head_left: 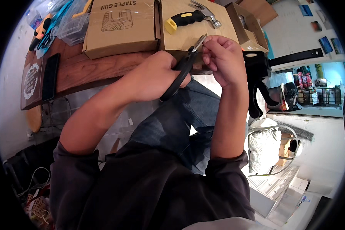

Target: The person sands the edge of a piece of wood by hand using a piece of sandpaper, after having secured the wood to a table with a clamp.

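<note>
My left hand (pixel 157 73) is wrapped around a black-handled tool with a narrow silver tip (pixel 180 73); whether it is pliers or scissors I cannot tell. The tool points up and to the right, over the near edge of a light wooden board (pixel 172 36). At its tip, the thumb and forefinger of my right hand (pixel 224 57) are pinched together. Anything between them is too small to make out. A claw hammer (pixel 191 17) with a black and yellow grip lies on the board, beyond both hands.
Left of the board, a cardboard box (pixel 120 28) rests on the brown wooden table (pixel 99 73). A black phone-like slab (pixel 50 76) lies farther left. A black bar clamp (pixel 258 73) juts out on the right, near my right forearm. Behind it sits an open carton (pixel 251 30).
</note>
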The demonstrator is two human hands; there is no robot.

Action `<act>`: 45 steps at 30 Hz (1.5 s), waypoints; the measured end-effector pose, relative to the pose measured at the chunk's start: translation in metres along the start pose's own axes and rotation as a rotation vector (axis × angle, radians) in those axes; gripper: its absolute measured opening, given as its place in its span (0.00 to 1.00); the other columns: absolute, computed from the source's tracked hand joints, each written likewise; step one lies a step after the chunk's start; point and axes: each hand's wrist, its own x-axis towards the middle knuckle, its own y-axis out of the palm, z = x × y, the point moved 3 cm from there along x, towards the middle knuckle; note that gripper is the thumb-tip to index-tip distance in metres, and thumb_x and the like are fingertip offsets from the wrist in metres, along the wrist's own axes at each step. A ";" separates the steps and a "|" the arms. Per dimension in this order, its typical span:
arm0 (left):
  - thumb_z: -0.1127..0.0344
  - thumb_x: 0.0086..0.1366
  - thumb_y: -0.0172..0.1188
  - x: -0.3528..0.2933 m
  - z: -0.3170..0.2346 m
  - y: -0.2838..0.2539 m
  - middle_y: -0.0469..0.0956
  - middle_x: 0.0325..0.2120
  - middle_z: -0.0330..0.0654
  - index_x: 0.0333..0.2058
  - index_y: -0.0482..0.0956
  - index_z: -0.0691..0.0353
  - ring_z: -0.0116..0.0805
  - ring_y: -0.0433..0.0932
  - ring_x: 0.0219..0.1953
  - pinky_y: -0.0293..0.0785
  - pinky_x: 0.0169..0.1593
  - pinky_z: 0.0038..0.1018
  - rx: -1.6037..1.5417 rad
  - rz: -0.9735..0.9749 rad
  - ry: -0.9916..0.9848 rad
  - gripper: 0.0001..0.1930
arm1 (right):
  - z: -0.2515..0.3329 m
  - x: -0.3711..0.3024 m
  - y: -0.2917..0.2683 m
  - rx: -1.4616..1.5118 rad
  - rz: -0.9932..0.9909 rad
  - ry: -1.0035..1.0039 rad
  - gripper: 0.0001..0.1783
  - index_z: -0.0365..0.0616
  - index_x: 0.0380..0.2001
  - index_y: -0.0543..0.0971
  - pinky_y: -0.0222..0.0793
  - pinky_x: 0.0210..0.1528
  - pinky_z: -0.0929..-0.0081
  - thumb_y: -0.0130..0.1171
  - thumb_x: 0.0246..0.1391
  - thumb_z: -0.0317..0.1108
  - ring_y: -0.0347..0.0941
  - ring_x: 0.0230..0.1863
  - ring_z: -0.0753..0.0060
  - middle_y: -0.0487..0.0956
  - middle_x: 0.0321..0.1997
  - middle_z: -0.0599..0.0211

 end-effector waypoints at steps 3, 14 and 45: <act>0.66 0.57 0.60 0.001 -0.001 -0.002 0.71 0.15 0.34 0.22 0.74 0.65 0.20 0.68 0.14 0.61 0.18 0.20 -0.013 0.016 -0.008 0.10 | 0.004 0.003 -0.001 -0.058 -0.016 0.011 0.04 0.34 0.32 0.79 0.59 0.16 0.84 0.59 0.58 0.24 0.73 0.18 0.80 0.78 0.24 0.67; 0.60 0.59 0.66 0.005 0.009 -0.002 0.74 0.16 0.45 0.26 0.78 0.73 0.33 0.73 0.20 0.68 0.27 0.34 0.142 -0.054 -0.018 0.17 | 0.003 0.001 0.008 -0.094 -0.034 0.036 0.03 0.35 0.31 0.79 0.61 0.17 0.85 0.59 0.59 0.24 0.71 0.17 0.81 0.78 0.23 0.68; 0.67 0.56 0.65 0.003 0.011 0.002 0.73 0.17 0.36 0.25 0.77 0.71 0.23 0.70 0.21 0.64 0.25 0.28 0.126 -0.116 0.000 0.10 | 0.008 0.002 0.009 -0.288 -0.068 -0.045 0.03 0.32 0.34 0.78 0.64 0.19 0.83 0.58 0.60 0.22 0.71 0.18 0.81 0.78 0.24 0.67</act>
